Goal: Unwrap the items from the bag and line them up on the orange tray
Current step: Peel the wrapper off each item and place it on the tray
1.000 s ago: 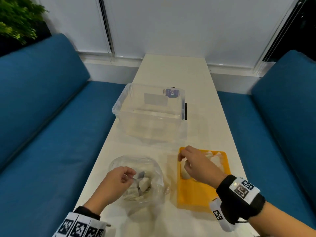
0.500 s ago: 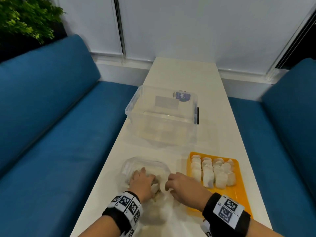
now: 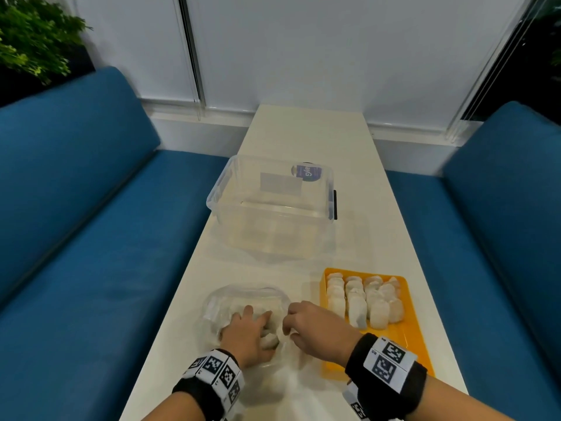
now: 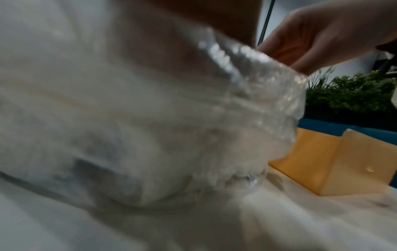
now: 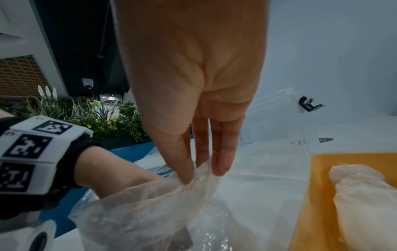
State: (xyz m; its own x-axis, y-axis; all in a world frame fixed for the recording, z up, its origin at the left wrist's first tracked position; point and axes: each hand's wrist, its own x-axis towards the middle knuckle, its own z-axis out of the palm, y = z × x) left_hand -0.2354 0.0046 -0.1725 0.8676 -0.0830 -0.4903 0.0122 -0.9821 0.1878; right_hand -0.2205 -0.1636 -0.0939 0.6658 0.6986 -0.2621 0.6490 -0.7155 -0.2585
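Right now my right hand [image 3: 315, 329] pinches the bag [image 5: 150, 203] rim beside the orange tray [image 3: 409, 338] while my left hand [image 3: 246, 332] digs inside, grip unclear, so tugging risks tearing the film and spilling pieces [image 3: 270, 340].

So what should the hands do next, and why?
Probably lift one wrapped piece out of the bag. The right hand pinches the bag's edge, holding it open, and the left hand is already inside among the pieces. The orange tray has rows of white pieces at its far end and bare space nearer the person, so there is room for more.
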